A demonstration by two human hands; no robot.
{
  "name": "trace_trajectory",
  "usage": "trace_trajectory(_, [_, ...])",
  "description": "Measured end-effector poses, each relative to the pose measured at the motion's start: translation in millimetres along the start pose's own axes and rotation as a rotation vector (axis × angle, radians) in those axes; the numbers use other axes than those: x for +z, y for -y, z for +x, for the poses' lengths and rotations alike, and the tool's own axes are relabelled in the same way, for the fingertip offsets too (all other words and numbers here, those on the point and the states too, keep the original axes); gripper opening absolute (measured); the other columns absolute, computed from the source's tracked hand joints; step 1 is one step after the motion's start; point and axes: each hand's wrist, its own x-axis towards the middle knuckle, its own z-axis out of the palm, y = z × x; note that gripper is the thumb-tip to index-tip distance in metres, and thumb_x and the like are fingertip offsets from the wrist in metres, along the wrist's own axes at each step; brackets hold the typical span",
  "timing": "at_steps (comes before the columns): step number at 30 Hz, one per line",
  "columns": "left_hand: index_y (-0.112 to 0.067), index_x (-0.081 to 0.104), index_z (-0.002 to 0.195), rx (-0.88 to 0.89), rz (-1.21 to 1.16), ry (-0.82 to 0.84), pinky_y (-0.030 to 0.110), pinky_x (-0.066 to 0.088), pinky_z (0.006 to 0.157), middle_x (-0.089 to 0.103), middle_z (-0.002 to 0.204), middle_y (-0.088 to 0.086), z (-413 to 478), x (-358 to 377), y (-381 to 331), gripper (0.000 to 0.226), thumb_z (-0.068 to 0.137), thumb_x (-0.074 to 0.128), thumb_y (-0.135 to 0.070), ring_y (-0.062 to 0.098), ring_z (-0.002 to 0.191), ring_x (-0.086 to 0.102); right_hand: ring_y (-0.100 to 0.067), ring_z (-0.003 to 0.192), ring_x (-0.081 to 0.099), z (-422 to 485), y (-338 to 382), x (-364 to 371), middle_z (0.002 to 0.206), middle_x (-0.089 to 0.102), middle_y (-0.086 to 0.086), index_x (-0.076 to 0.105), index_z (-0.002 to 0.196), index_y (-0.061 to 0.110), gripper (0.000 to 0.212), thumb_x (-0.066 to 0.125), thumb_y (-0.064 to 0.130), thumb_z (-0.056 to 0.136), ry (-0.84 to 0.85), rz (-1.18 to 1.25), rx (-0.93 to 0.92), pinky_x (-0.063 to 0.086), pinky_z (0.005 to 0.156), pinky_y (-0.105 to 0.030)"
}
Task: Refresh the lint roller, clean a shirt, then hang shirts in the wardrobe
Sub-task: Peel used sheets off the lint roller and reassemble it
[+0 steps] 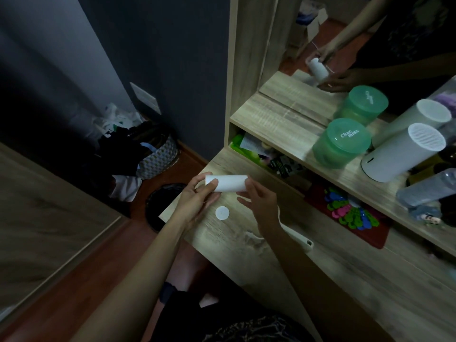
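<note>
Fingers [211,184] of the left hand [197,201] curl round the left end of the white roll [229,183], held level above the desk [222,238] at mid-frame. The right hand [259,203] sits at the roll's right end, fingers loosely bent; gripping or just touching, I can't tell. The round white cap [222,213] lies just below, with the roller handle [296,236] under the right forearm. The risk: a loose hold lets the roll drop towards the bin [158,206], or a wrist knocks the cap off.
</note>
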Motion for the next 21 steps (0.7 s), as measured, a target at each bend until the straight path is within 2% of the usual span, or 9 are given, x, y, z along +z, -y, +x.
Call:
trace_trajectory(3, [-0.01,0.058,0.116,0.009,0.307,0.049,0.027,0.057,0.079,0.067,0.102,0.014,1,-4,-2,0.033,0.086,0.07,-0.015,0.02,0.087,0.067,-0.022,0.096,0.067,5,1,-8,0.099,0.067,-0.008,0.063,0.107,0.002,0.021,0.061,0.013,0.089,-0.034,0.102,0.041,0.059,0.073,-0.028])
trace_trajectory(6, [-0.014,0.057,0.111,0.067,0.698,0.2,0.029,0.051,0.078,0.064,0.091,0.005,3,-7,-5,0.034,0.081,0.075,-0.017,0.015,0.084,0.062,-0.02,0.092,0.068,10,8,-16,0.095,0.068,-0.007,0.064,0.098,0.003,0.015,0.065,0.01,0.085,0.013,0.023,-0.004,0.057,0.069,-0.022])
trace_trajectory(8, [-0.023,0.053,0.121,0.108,0.809,0.329,0.032,0.053,0.078,0.066,0.09,0.006,3,-6,-5,0.049,0.079,0.078,-0.018,0.015,0.081,0.064,-0.01,0.083,0.07,11,15,-17,0.093,0.069,-0.006,0.064,0.099,0.001,0.016,0.066,0.007,0.084,0.097,-0.059,-0.043,0.055,0.066,-0.017])
trace_trajectory(10, [-0.039,0.045,0.131,0.17,0.846,0.403,0.037,0.055,0.082,0.067,0.094,0.008,5,-5,-4,0.066,0.077,0.079,-0.02,0.019,0.085,0.066,-0.004,0.078,0.069,14,21,-17,0.091,0.069,-0.004,0.064,0.1,-0.001,0.018,0.066,0.006,0.084,0.164,-0.097,-0.061,0.053,0.063,-0.014])
trace_trajectory(12, [-0.047,0.039,0.134,0.221,0.858,0.41,0.04,0.057,0.081,0.067,0.095,0.009,6,-4,-3,0.074,0.076,0.079,-0.023,0.021,0.085,0.067,-0.006,0.079,0.069,15,24,-17,0.091,0.069,-0.003,0.064,0.1,0.002,0.017,0.067,0.007,0.084,0.181,-0.061,-0.044,0.052,0.061,-0.014])
trace_trajectory(14, [-0.048,0.035,0.137,0.248,0.803,0.386,0.034,0.057,0.076,0.067,0.094,0.009,5,-2,-4,0.079,0.077,0.079,-0.022,0.016,0.079,0.066,-0.012,0.084,0.069,16,25,-17,0.095,0.07,-0.005,0.061,0.104,0.005,0.022,0.067,0.011,0.084,0.157,0.022,0.022,0.052,0.059,-0.015])
trace_trajectory(16, [-0.046,0.032,0.14,0.277,0.767,0.386,0.024,0.052,0.071,0.066,0.089,0.005,3,0,-5,0.081,0.08,0.077,-0.017,0.005,0.073,0.062,-0.017,0.087,0.069,16,20,-19,0.097,0.07,-0.007,0.062,0.104,0.005,0.02,0.065,0.013,0.086,0.168,0.072,0.076,0.055,0.066,-0.021])
trace_trajectory(19, [-0.041,0.034,0.139,0.289,0.727,0.341,0.032,0.055,0.074,0.065,0.086,0.004,6,-1,-4,0.078,0.079,0.077,-0.015,0.01,0.078,0.064,-0.024,0.096,0.068,14,7,-25,0.1,0.07,-0.011,0.067,0.098,0.007,0.014,0.06,0.015,0.089,0.234,0.026,0.106,0.057,0.081,-0.034])
trace_trajectory(21, [-0.036,0.036,0.136,0.29,0.675,0.259,0.036,0.055,0.076,0.064,0.089,0.005,10,-3,-4,0.075,0.078,0.078,-0.015,0.014,0.08,0.064,-0.025,0.099,0.066,11,1,-25,0.103,0.069,-0.011,0.066,0.1,0.009,0.014,0.059,0.017,0.09,0.24,-0.024,0.158,0.057,0.082,-0.034])
